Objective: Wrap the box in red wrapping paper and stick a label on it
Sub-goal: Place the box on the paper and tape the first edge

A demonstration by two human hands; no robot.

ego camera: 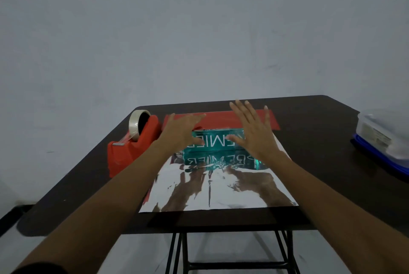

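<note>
Teal box [218,140], white letters "EMIE" upside down, rest covered

Both flat hands, left hand [181,128] and right hand [254,129], flank a teal cardboard box [218,140] on silver-backed red wrapping paper [217,187]; a red tape dispenser [132,143] sits beside the left.

The box [218,140] is teal with white block lettering, and the wrapping paper [221,194] shows a mirror-silver upper face with a red strip along its far edge. The tape dispenser [130,154] is orange-red and carries a translucent whitish tape roll [133,126]. The table [321,152] is dark brown, the container [380,136] is cloudy clear over a blue base, and the wall [199,30] is pale grey-blue.
</note>
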